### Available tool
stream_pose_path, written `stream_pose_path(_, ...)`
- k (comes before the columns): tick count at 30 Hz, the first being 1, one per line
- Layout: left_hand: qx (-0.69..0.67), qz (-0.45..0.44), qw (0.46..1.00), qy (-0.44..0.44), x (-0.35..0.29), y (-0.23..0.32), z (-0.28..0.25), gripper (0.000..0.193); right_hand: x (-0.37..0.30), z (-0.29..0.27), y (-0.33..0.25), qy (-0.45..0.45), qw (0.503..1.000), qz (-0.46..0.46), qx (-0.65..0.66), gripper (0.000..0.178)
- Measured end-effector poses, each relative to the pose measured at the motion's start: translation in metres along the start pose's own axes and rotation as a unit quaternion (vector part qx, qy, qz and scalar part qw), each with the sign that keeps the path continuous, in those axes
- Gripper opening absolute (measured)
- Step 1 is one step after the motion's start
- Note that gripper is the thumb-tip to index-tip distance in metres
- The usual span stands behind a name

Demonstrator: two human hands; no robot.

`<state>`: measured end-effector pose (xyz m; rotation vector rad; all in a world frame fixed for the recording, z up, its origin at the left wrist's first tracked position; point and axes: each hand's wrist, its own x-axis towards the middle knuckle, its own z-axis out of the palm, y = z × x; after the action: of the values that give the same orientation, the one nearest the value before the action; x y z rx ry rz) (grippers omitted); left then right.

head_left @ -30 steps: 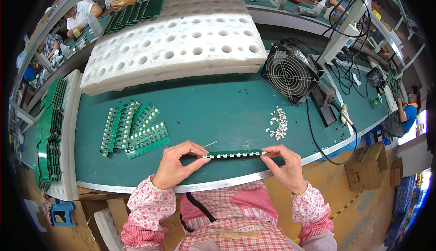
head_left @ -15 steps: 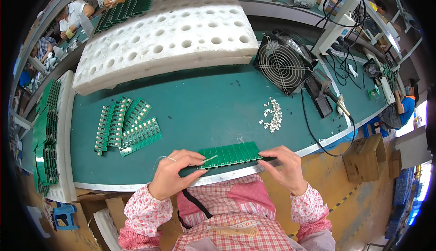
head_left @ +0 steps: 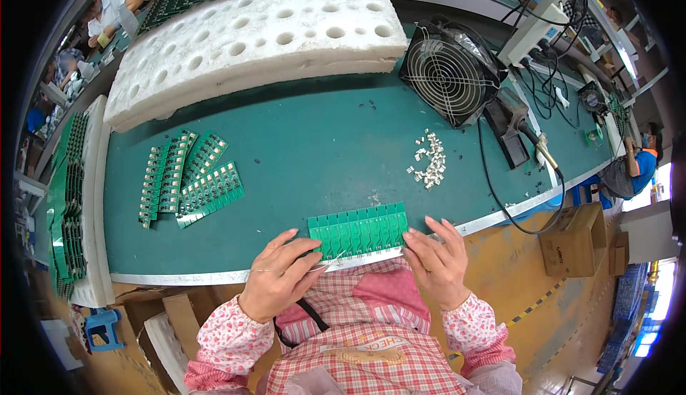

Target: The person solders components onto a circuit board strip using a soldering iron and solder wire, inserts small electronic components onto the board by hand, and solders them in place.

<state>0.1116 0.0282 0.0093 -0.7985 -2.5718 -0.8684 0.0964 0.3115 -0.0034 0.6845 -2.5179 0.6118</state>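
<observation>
A green circuit board panel, divided into narrow strips, lies at the table's front edge with its flat face up. My left hand grips its left end with thumb and fingertips. A thin solder wire runs from that same hand across the panel's lower left corner. At the right end, the thumb and a fingertip of my right hand hold the panel's edge, other fingers raised and stretched. Several populated circuit boards lie overlapping to the left. Small white connectors form a loose pile to the right.
A white foam block with round holes spans the back. Behind the connectors stands a black fan, beside a soldering iron in its holder with a trailing cable. More boards stand against foam at far left. Co-workers sit beyond.
The panel has been tipped so more of its flat face shows. My right hand's fingers have lifted and spread, and my left fingers have shifted on the panel. The view has moved slightly.
</observation>
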Motion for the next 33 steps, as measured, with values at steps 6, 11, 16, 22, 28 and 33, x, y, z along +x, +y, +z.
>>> stream_pose_path(6,0.043,0.002,0.999,0.004,0.009,0.012,-0.002,0.026,-0.006,-0.001,0.004,0.018,1.000,-0.008,0.001,0.030)
stream_pose_path(11,0.014,-0.018,0.999,0.040,0.026,0.021,0.003,0.016,0.002,-0.028,0.038,0.105,0.959,0.214,0.152,0.033)
stream_pose_path(16,-0.038,-0.015,0.999,0.015,0.047,0.036,0.021,0.017,0.038,-0.057,0.113,0.275,0.693,0.441,0.499,0.042)
stream_pose_path(22,-0.084,0.010,0.995,-0.054,0.059,0.051,0.043,0.016,0.049,-0.071,0.212,0.246,0.581,0.404,0.663,0.044)
stream_pose_path(28,-0.102,0.006,0.992,-0.069,0.060,0.049,0.048,0.012,0.066,-0.080,0.202,0.205,0.666,0.418,0.582,0.048)
stream_pose_path(33,-0.093,-0.005,0.992,-0.089,0.063,0.050,0.046,0.012,0.028,-0.090,0.162,0.323,0.765,0.378,0.410,0.025)
